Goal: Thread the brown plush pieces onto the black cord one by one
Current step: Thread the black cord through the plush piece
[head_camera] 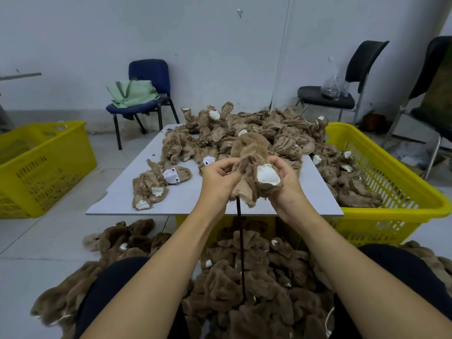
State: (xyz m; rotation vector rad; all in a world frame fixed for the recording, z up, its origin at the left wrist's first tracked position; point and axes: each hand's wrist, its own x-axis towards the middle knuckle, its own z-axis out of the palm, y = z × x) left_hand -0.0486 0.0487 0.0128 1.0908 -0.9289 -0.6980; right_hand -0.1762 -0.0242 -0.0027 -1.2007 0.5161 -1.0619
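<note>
Floor heap (244, 289): brown plush pieces already on the cord, piled between and around the person's knees, spreading left and right.
Worktop (137, 192): grey board, its right edge resting over a yellow basket.
Right basket (396, 192): yellow, slatted, holding more brown pieces along its near-left side.
Left basket (44, 167): yellow, on the floor, well apart from the worktop.
Worktop pile (256, 133): loose plush pieces heaped across the far half, spilling toward the right basket.
Small cluster (156, 182): a few pieces lying apart on the left of the worktop, one with a white face patch.
Chairs: a blue chair (149, 94) with a green bag (132, 92) by the wall; a black chair (347, 91) with a clear bag on its seat.
Held piece (252, 172): brown plush with a white inner patch, raised above the near worktop edge between both hands.
Cord (241, 243): black, hanging straight down from under the held piece into the floor heap.
Left hand (220, 177): fingers curled, pinching the piece's left fold.
Right hand (283, 177): fingers curled around the piece's right side, beside the white patch.
</note>
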